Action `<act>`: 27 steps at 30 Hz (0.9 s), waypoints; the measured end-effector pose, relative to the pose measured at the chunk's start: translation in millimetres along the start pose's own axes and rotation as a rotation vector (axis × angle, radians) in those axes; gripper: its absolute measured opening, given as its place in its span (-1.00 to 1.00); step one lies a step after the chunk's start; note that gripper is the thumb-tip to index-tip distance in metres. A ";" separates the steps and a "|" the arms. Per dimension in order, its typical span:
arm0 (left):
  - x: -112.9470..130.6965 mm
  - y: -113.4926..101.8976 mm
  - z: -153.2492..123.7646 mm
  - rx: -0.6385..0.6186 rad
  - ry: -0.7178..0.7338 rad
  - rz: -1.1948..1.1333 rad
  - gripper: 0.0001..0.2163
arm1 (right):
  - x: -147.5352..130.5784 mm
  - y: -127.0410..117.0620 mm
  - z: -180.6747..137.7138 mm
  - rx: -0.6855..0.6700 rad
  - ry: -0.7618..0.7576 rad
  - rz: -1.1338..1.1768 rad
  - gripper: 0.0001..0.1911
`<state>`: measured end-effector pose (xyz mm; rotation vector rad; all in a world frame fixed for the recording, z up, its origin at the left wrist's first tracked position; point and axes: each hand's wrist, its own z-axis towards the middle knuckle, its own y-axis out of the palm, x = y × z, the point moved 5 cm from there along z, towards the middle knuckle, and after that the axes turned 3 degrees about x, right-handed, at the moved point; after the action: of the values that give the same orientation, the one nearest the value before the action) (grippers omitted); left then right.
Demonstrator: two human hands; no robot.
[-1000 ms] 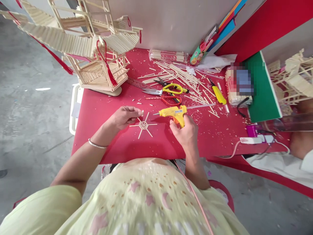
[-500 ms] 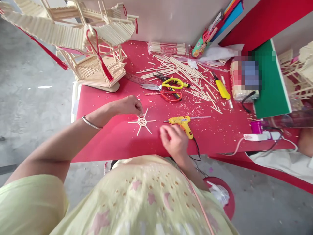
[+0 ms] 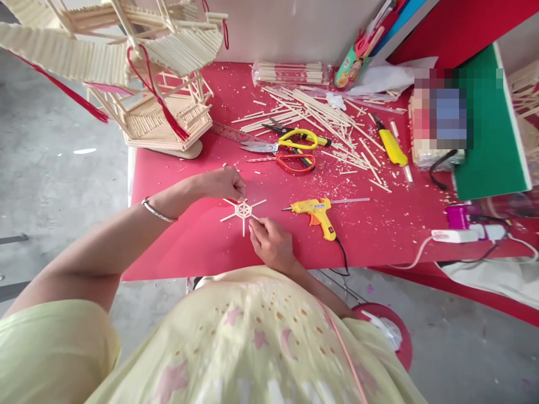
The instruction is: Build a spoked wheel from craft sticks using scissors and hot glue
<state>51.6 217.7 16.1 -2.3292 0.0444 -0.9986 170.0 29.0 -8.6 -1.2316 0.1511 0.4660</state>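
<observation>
A small six-armed star made of thin wooden sticks (image 3: 243, 210), with a hexagon at its centre, lies on the red table. My left hand (image 3: 227, 184) is at its upper side, fingers curled and pressed together; what they hold, if anything, is hidden. Thumb and fingertips of my right hand (image 3: 273, 242) are closed on the end of the star's lower right arm. To the right, a yellow hot glue gun (image 3: 315, 212) lies on its side, nozzle pointing left and a clear glue stick out the back.
A stick-built pavilion model (image 3: 168, 120) with red tassels stands at the left. Behind lie scissors (image 3: 278, 147), loose wooden sticks (image 3: 320, 118), and a yellow utility knife (image 3: 391, 146). A white power strip (image 3: 455, 234) is at the right, and a red bin (image 3: 405, 342) stands below the table.
My right hand has moved left from beside the glue gun to the star and closed on one arm. The star has turned a little. My left hand stays close to its top.
</observation>
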 end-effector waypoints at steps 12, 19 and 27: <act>-10.7 2.2 -2.1 0.041 -0.117 -0.046 -0.79 | 1.7 2.6 6.5 -0.033 0.108 -0.038 -0.71; -16.1 5.3 1.4 0.055 -0.082 -0.030 -0.80 | 2.1 4.9 4.8 -0.064 0.102 -0.031 -0.69; -16.7 6.3 2.3 0.061 -0.110 -0.039 -0.80 | 0.6 4.5 5.3 -0.027 0.055 -0.058 -0.62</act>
<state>42.3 218.0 0.6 -2.3329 -0.0747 -0.8774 167.9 35.2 -11.0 -1.2721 0.1553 0.3849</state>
